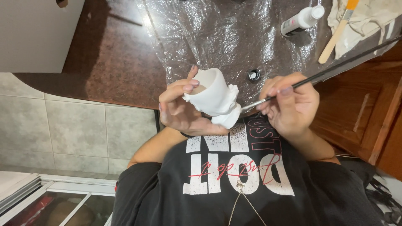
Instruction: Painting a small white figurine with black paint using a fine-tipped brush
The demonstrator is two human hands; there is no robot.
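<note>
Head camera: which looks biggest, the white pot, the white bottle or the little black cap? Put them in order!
1. White pot, in the left hand: biggest, though it is also closest to the camera.
2. White bottle, lying on the plastic sheet.
3. Black cap: smallest.

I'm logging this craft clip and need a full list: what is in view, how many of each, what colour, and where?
Ceramic pot: 1, white, held in the left hand, brush tip against its base.
Thin paintbrush: 1, black handle, in the right hand.
Plastic sheet: 1, clear, spread on the counter.
Counter: 1, dark brown speckled.
Paint bottle: 1, white, lying on the sheet.
Bottle cap: 1, black, on the sheet.
Flat brush: 1, pale wooden handle, on the cloth.
Cloth: 1, off-white, top right.
Cabinet: 1, brown wood, right.
Left hand: 1, gripping the pot.
Right hand: 1, gripping the thin paintbrush.
</note>
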